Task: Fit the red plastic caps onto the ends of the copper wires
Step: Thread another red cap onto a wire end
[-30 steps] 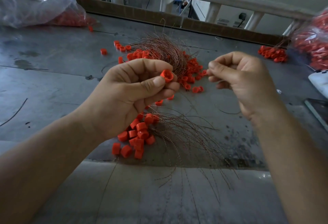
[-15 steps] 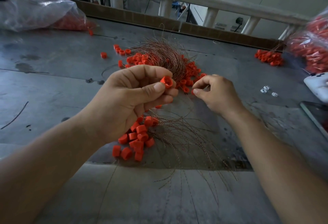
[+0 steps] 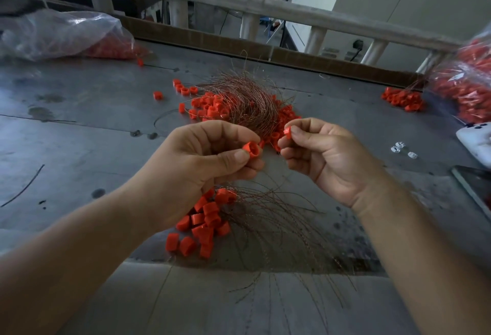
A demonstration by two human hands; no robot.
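Observation:
My left hand (image 3: 202,164) pinches a red cap (image 3: 251,149) between thumb and fingers, its open end turned up and right. My right hand (image 3: 326,156) pinches a second red cap (image 3: 287,131) at its fingertips, a short way right of the first. Both hover over the grey table (image 3: 79,135). A tangled bundle of copper wires (image 3: 244,100) lies behind the hands on a heap of loose caps (image 3: 212,107). Under my left hand sits a cluster of capped wires (image 3: 204,223) whose strands (image 3: 279,223) fan toward the near edge.
A clear bag of red caps (image 3: 79,39) lies at the far left, another bag (image 3: 467,82) at the far right beside a small pile of caps (image 3: 402,99). A white device (image 3: 475,139), small white pieces (image 3: 398,147) and a dark flat panel (image 3: 473,188) sit at the right edge. A railing (image 3: 239,0) runs behind the table.
My right hand went down to the loose caps, took one and has risen with it beside my left hand. My left hand kept its cap and stayed in place.

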